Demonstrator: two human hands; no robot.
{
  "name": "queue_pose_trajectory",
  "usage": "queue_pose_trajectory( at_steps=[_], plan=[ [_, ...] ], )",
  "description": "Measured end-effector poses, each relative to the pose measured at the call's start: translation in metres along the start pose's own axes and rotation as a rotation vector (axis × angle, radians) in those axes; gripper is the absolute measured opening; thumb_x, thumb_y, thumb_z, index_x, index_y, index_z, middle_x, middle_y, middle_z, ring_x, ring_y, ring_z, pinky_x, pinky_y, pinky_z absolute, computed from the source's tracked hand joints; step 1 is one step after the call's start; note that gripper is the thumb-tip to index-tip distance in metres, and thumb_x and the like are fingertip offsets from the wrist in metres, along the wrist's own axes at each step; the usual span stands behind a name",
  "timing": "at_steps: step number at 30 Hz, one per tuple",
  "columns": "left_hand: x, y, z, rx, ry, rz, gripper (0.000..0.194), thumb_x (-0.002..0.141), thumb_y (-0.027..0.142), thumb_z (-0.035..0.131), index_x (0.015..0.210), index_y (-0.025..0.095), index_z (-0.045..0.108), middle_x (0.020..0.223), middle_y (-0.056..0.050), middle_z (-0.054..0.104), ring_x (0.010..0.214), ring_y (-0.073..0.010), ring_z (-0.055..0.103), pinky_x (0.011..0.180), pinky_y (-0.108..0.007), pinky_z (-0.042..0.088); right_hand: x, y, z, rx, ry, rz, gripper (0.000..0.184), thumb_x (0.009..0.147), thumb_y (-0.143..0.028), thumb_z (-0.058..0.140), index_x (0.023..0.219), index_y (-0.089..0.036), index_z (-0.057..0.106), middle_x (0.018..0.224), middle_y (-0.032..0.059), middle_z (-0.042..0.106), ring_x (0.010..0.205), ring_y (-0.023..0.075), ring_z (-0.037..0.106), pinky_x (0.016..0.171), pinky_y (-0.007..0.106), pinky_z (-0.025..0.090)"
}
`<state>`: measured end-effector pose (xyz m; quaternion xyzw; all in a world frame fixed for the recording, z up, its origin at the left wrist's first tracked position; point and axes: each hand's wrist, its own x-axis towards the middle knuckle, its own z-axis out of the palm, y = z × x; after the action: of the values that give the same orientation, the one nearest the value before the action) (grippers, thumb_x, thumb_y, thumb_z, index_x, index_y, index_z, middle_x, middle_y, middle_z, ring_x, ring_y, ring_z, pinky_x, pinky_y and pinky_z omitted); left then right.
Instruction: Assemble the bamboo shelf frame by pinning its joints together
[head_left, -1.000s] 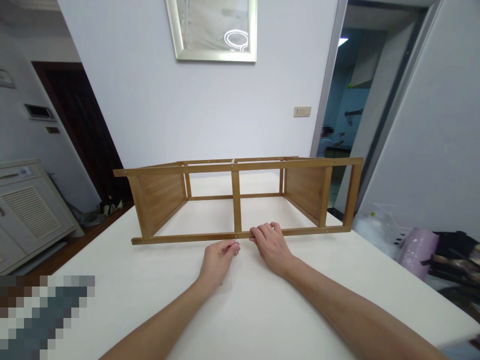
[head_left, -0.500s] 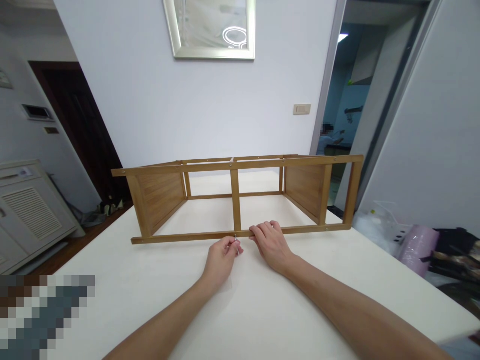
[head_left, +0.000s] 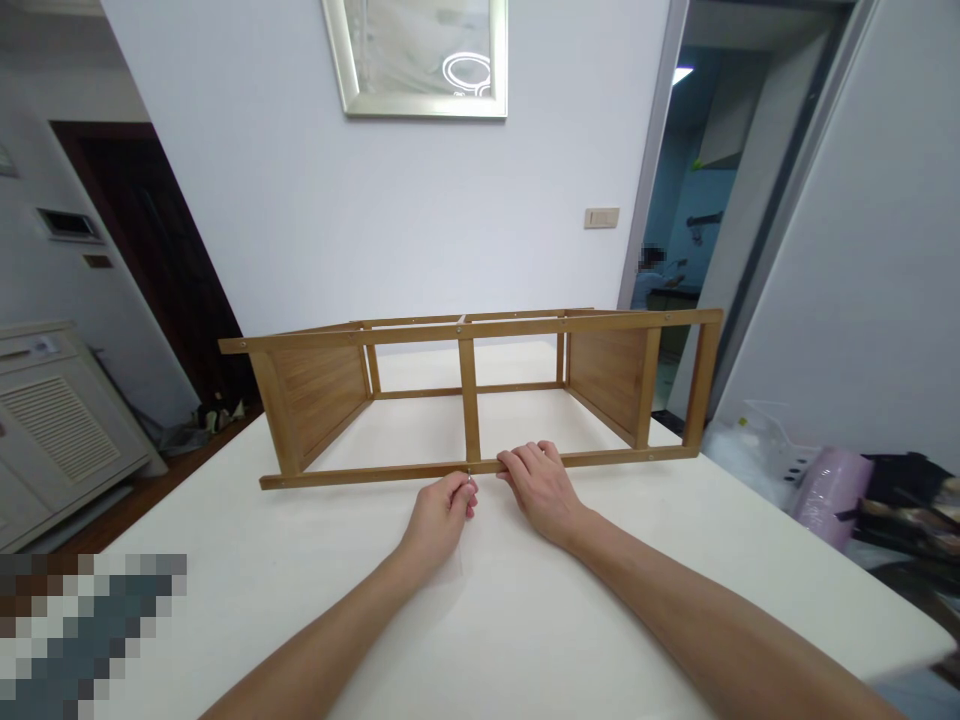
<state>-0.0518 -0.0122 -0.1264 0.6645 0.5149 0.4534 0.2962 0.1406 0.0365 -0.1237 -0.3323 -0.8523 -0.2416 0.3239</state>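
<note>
A brown wooden shelf frame point(head_left: 470, 400) lies on its side on the white table point(head_left: 525, 620), with slatless panels at its left and right. My left hand point(head_left: 441, 515) is closed in a pinch around a thin metal tool, apparently a hex key point(head_left: 469, 478), mostly hidden by the fingers. Its tip meets the near lower rail just below the middle crossbar. To the right of that spot, my right hand point(head_left: 541, 490) has its fingers curled over the same rail, gripping it.
A wall with a framed mirror point(head_left: 427, 105) and a switch point(head_left: 601, 218) stands behind the table. At the right, a pink roll point(head_left: 831, 495) and bags lie beyond the table edge. Through the doorway a person point(head_left: 651, 280) is partly visible. A white cabinet point(head_left: 67, 430) is at left.
The fingers of my left hand have drawn closer together and turned slightly around the metal tool. My right hand stays on the rail. The view has shifted a little.
</note>
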Motion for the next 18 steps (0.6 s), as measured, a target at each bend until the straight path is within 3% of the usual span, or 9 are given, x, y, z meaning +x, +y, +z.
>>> queue_pose_trajectory(
  at_steps=[7,18],
  plan=[
    [-0.0001,0.0038,-0.0056,0.153,0.002,0.047,0.023,0.087,0.03,0.039,0.069,0.022,0.049,0.059,0.003,0.052,0.058,-0.0146,0.05,0.059,-0.025,0.037,0.0011,-0.0005,0.0,-0.003,0.001,-0.004,0.016,0.099,-0.025,0.044,0.1,-0.017,0.057,0.083,0.0048,0.06,0.076,0.0176,0.047,0.078,0.035,0.028],
    [-0.0011,0.0011,-0.0049,0.25,0.018,0.118,0.026,0.09,0.029,0.038,0.068,0.022,0.051,0.06,0.002,0.053,0.057,-0.0148,0.049,0.059,-0.026,0.034,0.0008,-0.0002,-0.001,0.032,-0.025,0.011,0.015,0.099,-0.024,0.043,0.1,-0.017,0.056,0.083,0.0047,0.06,0.077,0.0178,0.048,0.079,0.034,0.029]
  ],
)
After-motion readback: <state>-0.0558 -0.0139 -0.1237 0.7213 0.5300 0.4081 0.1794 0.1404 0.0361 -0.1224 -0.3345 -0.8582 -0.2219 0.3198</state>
